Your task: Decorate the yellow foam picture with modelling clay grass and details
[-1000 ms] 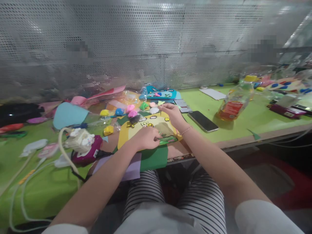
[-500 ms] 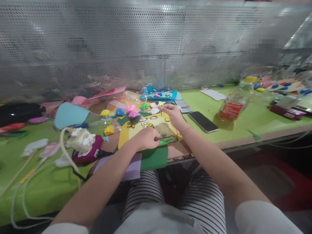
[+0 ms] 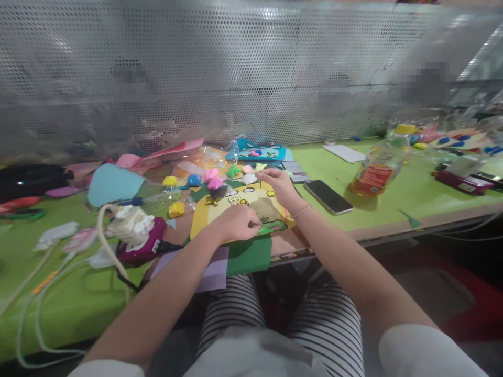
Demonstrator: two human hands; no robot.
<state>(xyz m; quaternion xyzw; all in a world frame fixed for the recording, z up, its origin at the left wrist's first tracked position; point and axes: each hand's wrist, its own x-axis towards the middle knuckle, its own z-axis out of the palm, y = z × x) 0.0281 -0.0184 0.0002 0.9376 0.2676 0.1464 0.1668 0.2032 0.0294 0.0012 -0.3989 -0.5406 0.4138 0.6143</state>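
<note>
A yellow craft picture (image 3: 201, 220) with raised clay-like shapes lies in front of me, showing a star, clouds and green ground. My left hand (image 3: 237, 221) rests over its lower left part, thumb and fingers closed together; what they hold, if anything, is hidden. Above the picture's upper right part, my right hand (image 3: 281, 186) pinches a thin dark stick-like piece (image 3: 260, 184) that points down. Lumps of soft modelling clay lie just behind the picture, among them a pink lump (image 3: 215, 183), a blue lump (image 3: 194, 180) and a white lump (image 3: 249, 179).
A phone (image 3: 328, 197) lies right of my right hand, with a bottle of amber liquid (image 3: 371, 178) beyond. Green paper (image 3: 249, 256) and purple paper (image 3: 210, 269) overhang the table edge. Left stand a purple box (image 3: 145, 243) and cables. A blue picture (image 3: 261, 152) lies behind; perforated metal (image 3: 251, 68) closes off the back.
My left fingers have shifted slightly over the green ground, and the dark line by their tips looks different. The right hand holds its place with the thin dark piece.
</note>
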